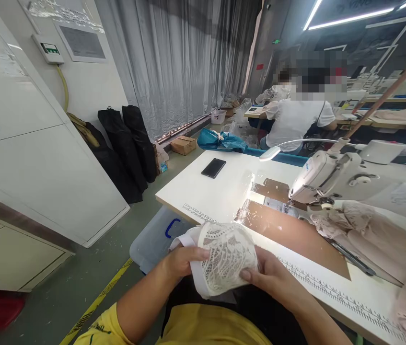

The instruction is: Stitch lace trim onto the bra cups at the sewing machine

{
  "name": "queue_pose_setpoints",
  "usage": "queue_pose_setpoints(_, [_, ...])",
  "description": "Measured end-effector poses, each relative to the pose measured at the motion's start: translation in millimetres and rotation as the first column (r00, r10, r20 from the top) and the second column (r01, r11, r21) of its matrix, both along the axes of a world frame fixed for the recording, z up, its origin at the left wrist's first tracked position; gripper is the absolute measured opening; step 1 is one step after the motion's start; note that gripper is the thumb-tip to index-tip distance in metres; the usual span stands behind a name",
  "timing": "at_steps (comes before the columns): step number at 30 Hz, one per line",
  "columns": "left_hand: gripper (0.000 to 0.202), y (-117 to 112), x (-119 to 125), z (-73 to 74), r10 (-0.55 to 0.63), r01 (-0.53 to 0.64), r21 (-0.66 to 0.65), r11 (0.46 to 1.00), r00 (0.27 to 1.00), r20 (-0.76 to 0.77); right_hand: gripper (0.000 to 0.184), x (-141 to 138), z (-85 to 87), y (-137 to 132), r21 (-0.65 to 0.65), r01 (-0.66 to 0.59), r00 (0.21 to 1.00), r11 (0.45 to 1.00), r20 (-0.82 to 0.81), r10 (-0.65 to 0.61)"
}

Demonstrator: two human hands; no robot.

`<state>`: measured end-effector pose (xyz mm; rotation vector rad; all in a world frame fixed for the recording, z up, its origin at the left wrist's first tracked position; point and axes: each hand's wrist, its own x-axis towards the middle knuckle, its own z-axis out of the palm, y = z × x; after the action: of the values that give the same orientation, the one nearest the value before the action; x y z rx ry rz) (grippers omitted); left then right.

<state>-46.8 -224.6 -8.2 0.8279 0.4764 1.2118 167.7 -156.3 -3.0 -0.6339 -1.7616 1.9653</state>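
Observation:
Both my hands hold a white lace fabric piece (224,256) just in front of my chest, at the near edge of the white sewing table (220,189). My left hand (181,261) grips its left side, thumb on top. My right hand (271,275) pinches its right side, fingers closed on the lace. A white sewing machine (332,175) stands further right on the table, with a heap of beige fabric (371,237) beside it.
A black phone (213,167) lies on the table's far left. A clear storage bin (152,237) sits on the floor under the table edge. Black bags (127,143) lean against the wall. Other people sit at tables behind, in white shirts (296,122).

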Motion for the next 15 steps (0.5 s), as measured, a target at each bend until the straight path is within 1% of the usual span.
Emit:
queue_pose_setpoints(2, [0.061,0.7,-2.9,9.3,0.035,-0.029,0.063,0.998,0.995,-0.095,0.037,0.0,3.6,-2.0,-0.043,-0.093,0.994,0.995,0.05,0.095])
queue_pose_setpoints(4, [0.065,2.7,-4.3,16.2,0.089,-0.075,0.107,0.991,0.988,-0.125,0.027,0.5,6.8,-2.2,-0.015,-0.11,0.989,0.994,0.093,0.111])
queue_pose_setpoints(5, [0.064,4.4,-4.4,18.6,0.122,-0.111,0.107,0.988,0.987,-0.106,0.025,1.1,8.6,-1.5,0.019,-0.116,0.986,0.993,0.119,0.113])
queue_pose_setpoints(7, [0.058,8.6,-4.1,22.9,0.217,-0.214,0.063,0.975,0.975,-0.051,0.024,2.4,13.8,0.8,0.088,-0.143,0.976,0.986,0.181,0.125])
queue_pose_setpoints(9, [0.05,11.4,-5.0,29.6,0.333,-0.332,0.034,0.943,0.942,-0.044,0.025,3.5,23.0,3.6,0.15,-0.188,0.959,0.971,0.242,0.149])
queue_pose_setpoints(10, [0.047,11.2,-6.6,34.7,0.395,-0.391,0.06,0.918,0.917,-0.06,0.024,4.2,29.2,5.1,0.178,-0.209,0.952,0.962,0.261,0.159])
queue_pose_setpoints(12, [0.042,6.4,-12.0,47.9,0.501,-0.472,0.198,0.859,0.856,-0.132,0.019,6.3,43.3,7.9,0.243,-0.225,0.952,0.944,0.26,0.16])
queue_pose_setpoints(13, [0.041,2.1,-15.0,55.0,0.539,-0.483,0.278,0.83,0.823,-0.181,0.016,7.7,50.2,9.3,0.269,-0.22,0.958,0.938,0.242,0.155])
queue_pose_setpoints(14, [0.042,-2.9,-17.4,61.5,0.554,-0.469,0.334,0.818,0.797,-0.239,0.017,9.4,56.0,10.5,0.281,-0.2,0.967,0.939,0.208,0.144])
queue_pose_setpoints(15, [0.042,-8.1,-18.6,66.7,0.554,-0.455,0.347,0.82,0.784,-0.28,0.026,11.1,60.2,11.6,0.278,-0.17,0.979,0.945,0.16,0.129])
